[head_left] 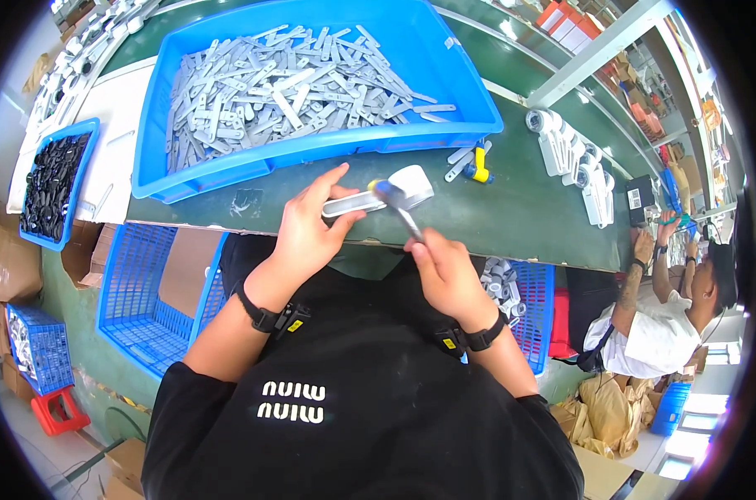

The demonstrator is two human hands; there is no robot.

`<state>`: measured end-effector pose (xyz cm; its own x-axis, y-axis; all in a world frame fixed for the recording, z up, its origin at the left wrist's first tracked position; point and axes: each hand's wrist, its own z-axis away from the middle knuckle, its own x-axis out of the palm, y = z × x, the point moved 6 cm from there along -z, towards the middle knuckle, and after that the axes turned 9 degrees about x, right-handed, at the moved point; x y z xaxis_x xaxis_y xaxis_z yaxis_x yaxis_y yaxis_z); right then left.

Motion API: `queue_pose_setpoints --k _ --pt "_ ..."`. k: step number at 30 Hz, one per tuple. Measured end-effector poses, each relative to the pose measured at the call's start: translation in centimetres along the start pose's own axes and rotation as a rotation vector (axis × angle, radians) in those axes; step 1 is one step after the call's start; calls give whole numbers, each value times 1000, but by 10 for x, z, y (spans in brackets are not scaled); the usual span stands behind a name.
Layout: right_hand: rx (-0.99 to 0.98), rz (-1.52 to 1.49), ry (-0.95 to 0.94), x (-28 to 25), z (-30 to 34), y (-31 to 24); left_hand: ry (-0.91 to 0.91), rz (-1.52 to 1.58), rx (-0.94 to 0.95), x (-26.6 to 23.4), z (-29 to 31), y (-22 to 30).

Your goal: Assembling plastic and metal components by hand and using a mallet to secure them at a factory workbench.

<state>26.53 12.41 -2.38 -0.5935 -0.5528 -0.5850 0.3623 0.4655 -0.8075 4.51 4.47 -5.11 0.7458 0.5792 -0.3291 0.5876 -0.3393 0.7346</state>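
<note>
My left hand (305, 223) grips a white plastic part (413, 181) by its long flat handle. The part's rounded, ring-like end points to the right, over the front of the green workbench (511, 212). In my right hand (453, 273) is the shaft of a small mallet (407, 220). Its blue and yellow head, blurred by motion, overlaps the white part in view; whether they touch I cannot tell. Just behind, a big blue bin (311, 143) holds many flat grey plastic strips (286, 92).
A yellow and blue piece (479, 167) lies beside loose grey strips. Finished-looking white parts (596, 187) are lined up at right. A blue tray (90, 137) of black pieces sits left. Blue crates (157, 292) stand below the bench edge. A co-worker (661, 321) works at far right.
</note>
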Motion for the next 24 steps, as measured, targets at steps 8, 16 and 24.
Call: queue_pose_setpoints --k 8,16,24 --pt "-11 -306 83 -14 16 -13 -59 -17 -13 4 -1 -3" --pt "31 -222 33 -13 12 -21 -104 28 -96 2 -4 -7" --pt "149 -206 6 -8 19 -16 -95 43 -80 3 -3 -6"
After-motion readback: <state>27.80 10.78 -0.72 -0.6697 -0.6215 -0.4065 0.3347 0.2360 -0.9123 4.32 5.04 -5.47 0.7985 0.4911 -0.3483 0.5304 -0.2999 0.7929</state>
